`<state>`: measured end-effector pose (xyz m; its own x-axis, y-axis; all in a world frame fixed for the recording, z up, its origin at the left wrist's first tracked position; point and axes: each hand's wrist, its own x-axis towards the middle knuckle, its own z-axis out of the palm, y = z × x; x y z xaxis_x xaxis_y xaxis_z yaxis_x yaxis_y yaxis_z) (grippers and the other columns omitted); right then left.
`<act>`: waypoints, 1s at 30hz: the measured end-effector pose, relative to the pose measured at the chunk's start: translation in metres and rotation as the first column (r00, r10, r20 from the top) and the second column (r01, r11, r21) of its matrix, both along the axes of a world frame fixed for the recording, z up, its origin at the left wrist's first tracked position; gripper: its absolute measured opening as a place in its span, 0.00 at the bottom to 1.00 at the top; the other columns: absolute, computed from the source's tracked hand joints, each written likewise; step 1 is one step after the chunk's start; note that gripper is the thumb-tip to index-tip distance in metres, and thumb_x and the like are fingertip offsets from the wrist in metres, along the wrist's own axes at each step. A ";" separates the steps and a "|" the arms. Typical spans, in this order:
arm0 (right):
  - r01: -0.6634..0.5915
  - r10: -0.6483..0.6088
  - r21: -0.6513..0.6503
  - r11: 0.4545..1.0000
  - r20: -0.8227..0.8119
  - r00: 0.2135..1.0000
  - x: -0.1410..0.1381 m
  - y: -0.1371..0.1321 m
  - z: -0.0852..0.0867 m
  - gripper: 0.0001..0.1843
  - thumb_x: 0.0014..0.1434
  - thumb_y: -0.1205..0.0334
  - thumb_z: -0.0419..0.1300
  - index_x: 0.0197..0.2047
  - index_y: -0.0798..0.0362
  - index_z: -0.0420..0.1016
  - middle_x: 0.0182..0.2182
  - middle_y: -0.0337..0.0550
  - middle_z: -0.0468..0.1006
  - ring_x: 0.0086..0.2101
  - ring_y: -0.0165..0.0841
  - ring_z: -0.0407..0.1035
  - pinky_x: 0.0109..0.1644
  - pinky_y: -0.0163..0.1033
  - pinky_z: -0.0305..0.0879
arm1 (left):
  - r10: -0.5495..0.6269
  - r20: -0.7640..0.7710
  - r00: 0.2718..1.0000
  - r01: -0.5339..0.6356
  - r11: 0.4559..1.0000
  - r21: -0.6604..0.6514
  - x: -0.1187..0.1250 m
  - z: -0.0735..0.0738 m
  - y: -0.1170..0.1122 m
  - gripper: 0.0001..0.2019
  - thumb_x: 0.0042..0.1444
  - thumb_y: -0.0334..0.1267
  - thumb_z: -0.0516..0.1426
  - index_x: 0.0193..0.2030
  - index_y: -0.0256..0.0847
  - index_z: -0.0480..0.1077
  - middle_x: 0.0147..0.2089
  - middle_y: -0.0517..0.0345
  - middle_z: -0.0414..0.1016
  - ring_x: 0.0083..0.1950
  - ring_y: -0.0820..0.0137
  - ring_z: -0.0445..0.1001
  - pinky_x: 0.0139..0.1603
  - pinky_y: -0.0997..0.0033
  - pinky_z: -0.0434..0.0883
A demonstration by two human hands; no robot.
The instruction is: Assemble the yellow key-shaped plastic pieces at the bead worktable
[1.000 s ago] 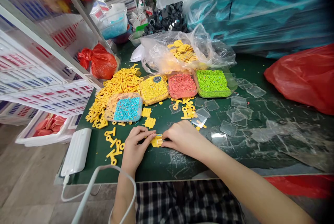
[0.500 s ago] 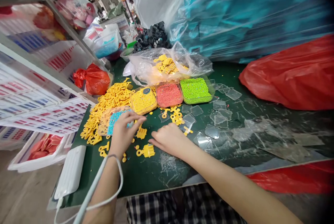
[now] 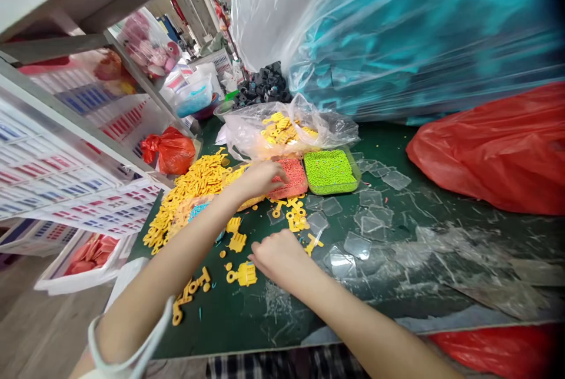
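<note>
My left hand (image 3: 260, 178) reaches forward over the tray of red beads (image 3: 292, 174), fingers curled down onto the beads; what they pinch is hidden. My right hand (image 3: 278, 255) rests on the green table (image 3: 247, 320), fingers bent beside a yellow plastic piece (image 3: 243, 274) that lies flat just to its left. Trays of green beads (image 3: 330, 170), yellow beads and blue beads (image 3: 198, 210) stand in a row, the last two partly hidden by my left arm.
A heap of yellow plastic pieces (image 3: 189, 190) lies at the left, more in a clear bag (image 3: 286, 126) behind the trays. Clear plastic squares (image 3: 366, 226) are scattered at the right. Red bags (image 3: 489, 149) and a shelf rack (image 3: 66, 149) flank the table.
My left hand has left the yellow piece, passed over the blue beads and reached the red bead tray. My right hand let go and stays beside the piece. The camera tilted up.
</note>
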<state>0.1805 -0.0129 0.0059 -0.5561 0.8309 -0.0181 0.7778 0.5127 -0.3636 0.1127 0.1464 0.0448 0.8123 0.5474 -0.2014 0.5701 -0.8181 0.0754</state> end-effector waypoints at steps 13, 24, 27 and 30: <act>-0.011 0.011 0.004 1.000 -0.049 0.999 0.002 0.000 0.001 0.14 0.67 0.62 0.53 0.40 0.59 0.78 0.34 0.54 0.82 0.37 0.40 0.78 0.35 0.39 0.65 | -0.022 -0.321 0.947 0.003 0.998 -0.059 0.026 -0.004 0.015 0.04 0.49 0.34 0.62 0.28 0.37 0.79 0.23 0.57 0.77 0.23 0.72 0.67 0.25 0.73 0.55; -0.019 0.019 0.008 1.000 -0.009 1.000 0.005 -0.003 0.006 0.15 0.68 0.59 0.52 0.41 0.57 0.79 0.36 0.54 0.82 0.40 0.42 0.77 0.37 0.40 0.64 | 0.094 0.316 0.944 -0.144 0.979 0.142 -0.010 0.015 -0.038 0.10 0.61 0.42 0.58 0.34 0.40 0.77 0.38 0.53 0.81 0.42 0.63 0.75 0.46 0.65 0.66; -0.033 0.033 -0.002 0.999 0.017 0.999 0.005 -0.003 0.006 0.18 0.67 0.53 0.53 0.42 0.57 0.79 0.35 0.53 0.82 0.40 0.43 0.77 0.38 0.41 0.64 | 0.194 0.583 0.789 -0.295 0.952 0.083 -0.041 0.012 -0.085 0.13 0.62 0.46 0.57 0.35 0.42 0.78 0.37 0.55 0.81 0.41 0.65 0.75 0.46 0.65 0.67; -0.074 0.074 0.003 0.997 0.029 0.997 0.005 -0.004 0.004 0.18 0.64 0.50 0.57 0.41 0.56 0.80 0.36 0.51 0.82 0.40 0.43 0.77 0.38 0.41 0.63 | 0.326 0.685 0.651 -0.406 0.913 -0.048 -0.076 -0.012 -0.128 0.15 0.62 0.49 0.56 0.33 0.43 0.78 0.35 0.55 0.81 0.38 0.65 0.76 0.43 0.66 0.69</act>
